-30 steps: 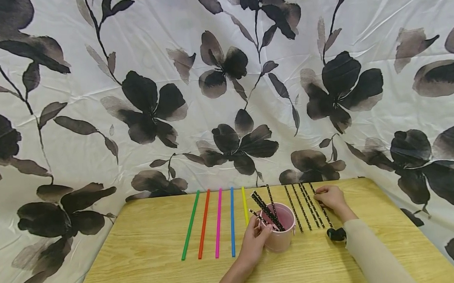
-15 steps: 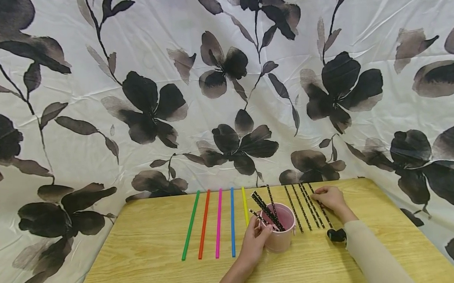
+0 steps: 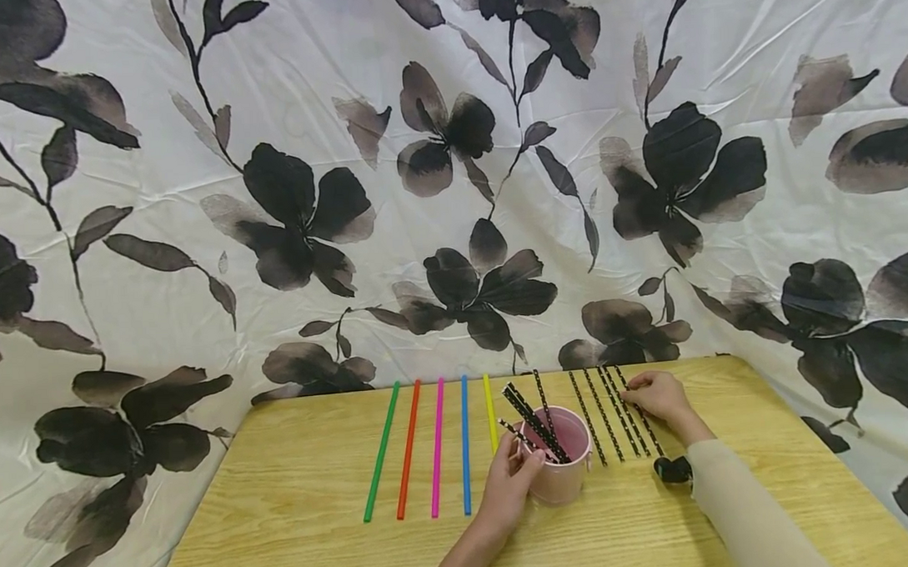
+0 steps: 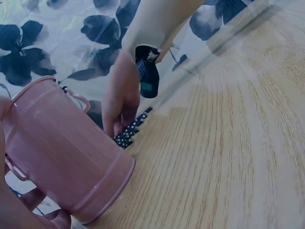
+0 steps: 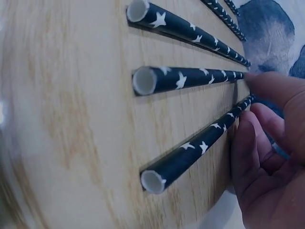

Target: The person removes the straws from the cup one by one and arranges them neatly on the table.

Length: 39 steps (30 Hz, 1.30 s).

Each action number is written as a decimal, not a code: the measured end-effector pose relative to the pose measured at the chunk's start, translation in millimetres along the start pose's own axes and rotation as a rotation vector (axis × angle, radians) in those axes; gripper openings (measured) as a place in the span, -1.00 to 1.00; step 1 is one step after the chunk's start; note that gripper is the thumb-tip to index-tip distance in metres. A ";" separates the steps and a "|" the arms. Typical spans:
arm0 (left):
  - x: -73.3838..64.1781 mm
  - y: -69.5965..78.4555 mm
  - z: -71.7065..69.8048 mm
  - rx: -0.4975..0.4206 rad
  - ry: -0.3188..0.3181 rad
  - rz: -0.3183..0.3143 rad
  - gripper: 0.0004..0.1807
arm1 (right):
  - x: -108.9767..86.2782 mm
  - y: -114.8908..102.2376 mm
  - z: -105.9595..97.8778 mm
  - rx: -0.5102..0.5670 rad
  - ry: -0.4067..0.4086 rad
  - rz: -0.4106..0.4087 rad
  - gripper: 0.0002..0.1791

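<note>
My left hand (image 3: 506, 486) grips the left side of a small pink bucket (image 3: 557, 484), its thumb by the rim. Inside lean several black paper straws (image 3: 532, 418) patterned in white. To the right, more black straws lie in a row. My right hand (image 3: 661, 400) is at the far end of the outermost straw (image 3: 649, 427). In the right wrist view, thumb and fingers close around the far end of that star-patterned straw (image 5: 190, 150), while the index fingertip reaches the end of the neighbouring straw (image 5: 186, 80). The left wrist view shows the bucket's wall (image 4: 66, 148) tilted.
Left of the bucket lie single straws in green (image 3: 381, 451), red (image 3: 409, 450), pink (image 3: 438, 447), blue (image 3: 465, 446) and yellow (image 3: 491, 407). A black device (image 3: 672, 470) is on the right wrist. Behind the wooden table (image 3: 281, 490) hangs a floral cloth (image 3: 392, 227).
My right hand has shifted slightly left, and the far end of the outermost black straw has moved with it towards its neighbour. The left hand and the bucket have stayed put.
</note>
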State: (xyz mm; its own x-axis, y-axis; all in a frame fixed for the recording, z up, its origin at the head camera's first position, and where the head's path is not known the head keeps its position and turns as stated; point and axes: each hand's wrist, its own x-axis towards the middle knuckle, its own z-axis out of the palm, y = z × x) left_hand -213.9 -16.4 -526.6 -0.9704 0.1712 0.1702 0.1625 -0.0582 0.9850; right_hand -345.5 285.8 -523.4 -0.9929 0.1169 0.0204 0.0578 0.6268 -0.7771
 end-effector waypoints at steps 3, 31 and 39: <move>0.1 0.8 0.0 -0.002 -0.004 0.006 -0.49 | -0.8 -0.8 -0.4 -0.011 0.010 -0.001 -0.55; -1.1 0.7 0.6 0.010 -0.008 0.020 -0.49 | -1.8 2.0 -3.0 0.055 0.005 -0.002 -0.73; -1.7 0.9 -0.7 0.021 -0.018 0.010 -0.49 | -1.4 2.7 -2.6 0.059 0.010 -0.017 -0.71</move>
State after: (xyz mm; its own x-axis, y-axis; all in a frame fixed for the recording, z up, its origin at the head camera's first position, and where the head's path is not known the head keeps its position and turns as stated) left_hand -212.2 -17.4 -526.0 -0.9653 0.1885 0.1807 0.1764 -0.0396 0.9835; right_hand -343.7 289.3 -523.9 -0.9926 0.1147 0.0405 0.0342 0.5826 -0.8121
